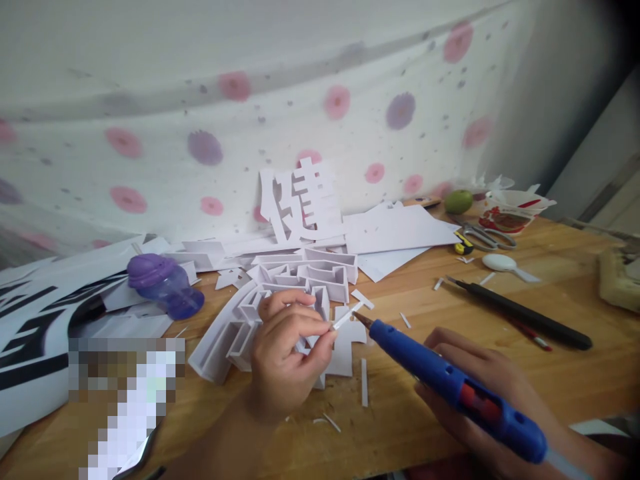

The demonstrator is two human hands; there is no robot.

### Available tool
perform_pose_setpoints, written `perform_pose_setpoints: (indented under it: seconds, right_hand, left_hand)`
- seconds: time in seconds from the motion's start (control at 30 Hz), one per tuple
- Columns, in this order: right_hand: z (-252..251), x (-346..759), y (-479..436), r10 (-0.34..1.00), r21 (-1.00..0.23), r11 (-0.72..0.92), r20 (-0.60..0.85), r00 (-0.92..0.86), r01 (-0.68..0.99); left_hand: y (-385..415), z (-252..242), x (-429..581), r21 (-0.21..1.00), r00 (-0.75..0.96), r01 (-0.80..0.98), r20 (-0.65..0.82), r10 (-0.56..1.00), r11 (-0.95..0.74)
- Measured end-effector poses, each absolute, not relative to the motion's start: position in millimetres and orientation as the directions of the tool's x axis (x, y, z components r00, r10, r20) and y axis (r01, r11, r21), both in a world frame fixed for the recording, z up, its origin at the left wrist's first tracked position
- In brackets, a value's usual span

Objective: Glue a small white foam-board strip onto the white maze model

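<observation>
My left hand [287,350] pinches a small white paper strip [347,316] between thumb and fingers, just in front of a white three-dimensional paper letter model [295,283] lying on the wooden table [500,373]. My right hand [493,400] grips a blue glue gun [450,380]. Its nozzle tip points at the end of the strip, almost touching it. A cut-out white paper character [300,200] stands upright behind the model, against the flowered cloth.
A purple bottle [165,283] lies at the left on printed sheets [35,333]. White sheets [395,230], scissors [480,235], a green fruit [459,201], a plastic cup [513,208], a white spoon [505,263] and a long black tool [525,313] lie at the right. Paper scraps litter the table.
</observation>
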State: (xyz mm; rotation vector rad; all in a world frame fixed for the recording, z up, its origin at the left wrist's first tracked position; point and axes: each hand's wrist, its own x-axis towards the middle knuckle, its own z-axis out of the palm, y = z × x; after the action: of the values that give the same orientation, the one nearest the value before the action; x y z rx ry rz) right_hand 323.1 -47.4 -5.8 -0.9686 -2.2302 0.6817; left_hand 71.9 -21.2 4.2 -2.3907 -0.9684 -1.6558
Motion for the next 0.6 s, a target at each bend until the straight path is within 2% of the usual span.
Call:
perform_pose_setpoints:
  seconds: [0.13, 0.2, 0.3, 0.37, 0.43, 0.5, 0.6]
  right_hand:
    - [-7.5, 325.5, -44.3, 0.808, -0.647, 0.573, 0.342, -0.481, 0.503]
    - [-7.9, 326.1, -41.9, 0.817, -0.636, 0.571, 0.382, -0.431, 0.519]
    - [-7.3, 326.2, -43.2, 0.825, -0.668, 0.563, 0.425, -0.372, 0.486]
    - [-8.4, 326.4, -48.7, 0.859, -0.742, 0.510, 0.411, -0.306, 0.436]
    - [-12.0, 327.0, -56.1, 0.931, -0.855, 0.363, 0.310, -0.196, 0.371]
    - [-16.4, 327.4, -62.4, 0.989, -0.957, 0.138, 0.117, -0.094, 0.256]
    - [-18.6, 325.5, -65.8, 0.990, -0.993, -0.114, -0.115, -0.082, 0.018]
  left_hand:
    - [-20.7, 3.1, 70.7, 0.299, 0.210, 0.520, 0.863, 0.460, -0.800]
    - [-20.2, 0.4, 69.6, 0.350, 0.175, 0.496, 0.856, 0.487, -0.795]
    - [-19.3, -7.0, 67.4, 0.512, 0.058, 0.402, 0.814, 0.579, -0.760]
    - [-18.8, -11.8, 66.7, 0.640, -0.033, 0.286, 0.750, 0.660, -0.713]
    - [-18.9, -13.6, 67.5, 0.759, -0.088, 0.113, 0.651, 0.754, -0.642]
    - [-19.9, -11.3, 70.1, 0.852, -0.088, -0.102, 0.507, 0.857, -0.514]
    - [-22.2, -3.6, 75.6, 0.894, -0.027, -0.325, 0.317, 0.948, -0.308]
